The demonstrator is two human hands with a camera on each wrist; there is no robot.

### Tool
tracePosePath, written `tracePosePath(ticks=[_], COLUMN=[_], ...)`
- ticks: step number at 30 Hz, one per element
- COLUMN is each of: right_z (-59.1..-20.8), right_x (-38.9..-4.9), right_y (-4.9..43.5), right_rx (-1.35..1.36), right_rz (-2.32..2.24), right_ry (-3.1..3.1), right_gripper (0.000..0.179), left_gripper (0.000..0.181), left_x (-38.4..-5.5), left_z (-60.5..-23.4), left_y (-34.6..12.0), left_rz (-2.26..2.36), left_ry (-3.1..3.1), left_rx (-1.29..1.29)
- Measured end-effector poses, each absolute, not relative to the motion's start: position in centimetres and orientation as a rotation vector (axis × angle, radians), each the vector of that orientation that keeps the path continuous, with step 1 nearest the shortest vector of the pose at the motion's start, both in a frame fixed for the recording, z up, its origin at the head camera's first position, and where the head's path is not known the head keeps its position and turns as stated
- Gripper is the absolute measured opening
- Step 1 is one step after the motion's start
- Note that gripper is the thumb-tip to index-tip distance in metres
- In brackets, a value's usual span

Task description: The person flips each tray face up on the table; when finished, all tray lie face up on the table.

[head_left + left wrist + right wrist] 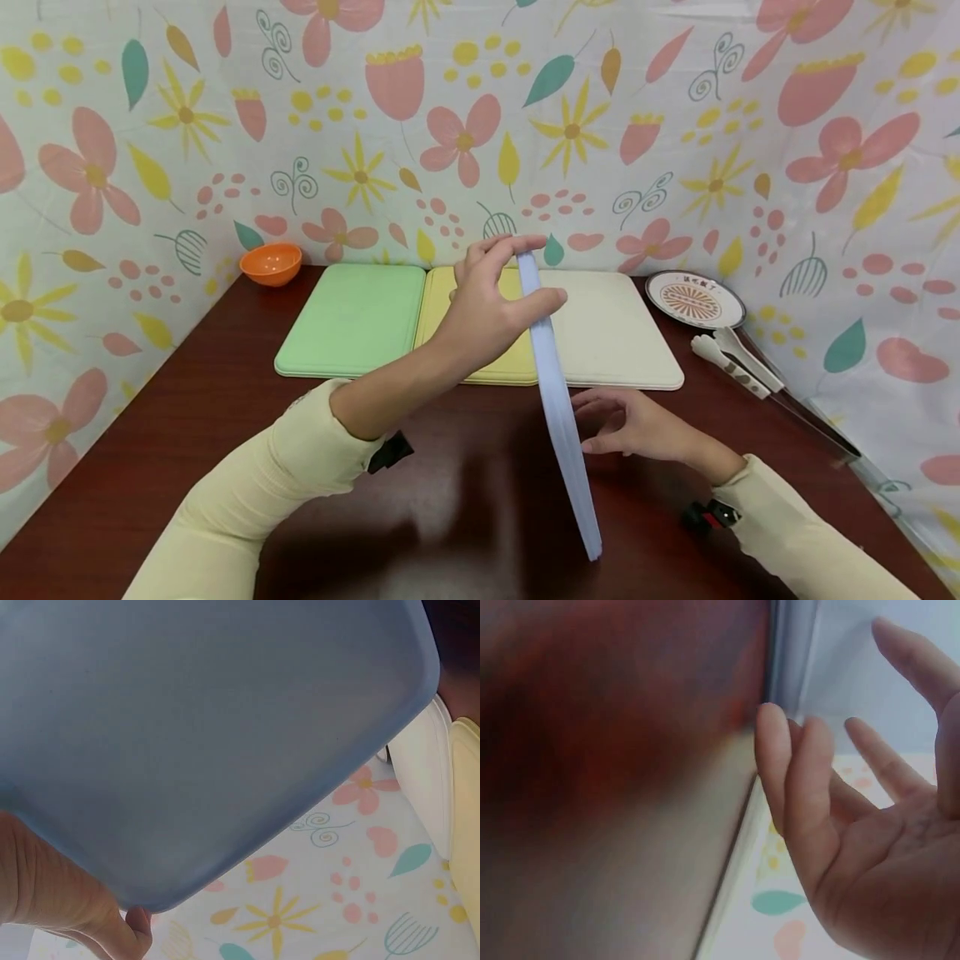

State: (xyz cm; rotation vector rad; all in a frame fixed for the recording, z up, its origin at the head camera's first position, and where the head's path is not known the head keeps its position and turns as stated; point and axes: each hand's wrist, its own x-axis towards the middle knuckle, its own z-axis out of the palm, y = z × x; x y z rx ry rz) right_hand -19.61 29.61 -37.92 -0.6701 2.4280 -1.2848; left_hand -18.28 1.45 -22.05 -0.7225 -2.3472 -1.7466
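While the blue pad (558,400) is held on edge: the work is judged to be part-way through, since three pads are laid flat and this one is not.
Blue pad position: carried between the two hands, over the near part of the worktop (187,417); a lean is shown in the head view. Whether its lower end is supported by the worktop cannot be told.
Left hand (495,287): the upper end of the blue pad is pinched at a corner between thumb and fingers.
Right hand (633,425): nothing is gripped; the fingers are spread and lightly bent, just beside the pad's right side. Contact cannot be confirmed.
Done, green pad (360,317): laid flat at the left end of the row.
Done, yellow pad (435,304): laid flat between the green and white pads; partly hidden by the left arm and hand.
Done, white pad (615,333): laid flat at the right end of the row; partly hidden by the blue pad.
Remaining: the blue pad is not yet set down, so its handling is judged unfinished.
Bowl (272,262): placed beyond the green pad's left side, clear of both hands.
Plate (696,300) and tongs (738,358): placed to the right of the white pad, touched by neither hand.
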Motion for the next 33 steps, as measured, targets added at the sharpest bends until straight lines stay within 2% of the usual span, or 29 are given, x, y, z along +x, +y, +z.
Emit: tracePosePath(ticks=[7, 13, 17, 26, 33], right_z=[-33.3, -27.0, -24.1, -21.8, -20.2], right_x=[-17.5, -14.4, -13.0, -11.4, -9.9], right_y=[29.6, 27.4, 26.3, 25.7, 25.1], right_rx=[-0.706, -0.966, -1.093, -1.264, -1.271], right_rz=[-1.344, -1.401, -1.403, -1.466, -1.358], right_ry=[2.665, 2.780, 2.810, 2.789, 2.895], right_gripper=[0.052, 0.056, 0.060, 0.073, 0.076], left_gripper=[0.054, 0.054, 0.054, 0.054, 0.051], left_x=[-18.2, -18.2, -18.3, -18.4, -18.6], left_z=[-21.9, -21.9, -21.7, -21.7, -21.7], left_y=[2.0, 2.3, 2.7, 4.0, 4.8], left_rz=[-1.732, -1.697, -1.681, -1.603, -1.540], left_ry=[-2.348, -2.313, -2.314, -2.345, -2.330], left_rx=[-0.729, -0.764, -0.761, -0.775, -0.793])
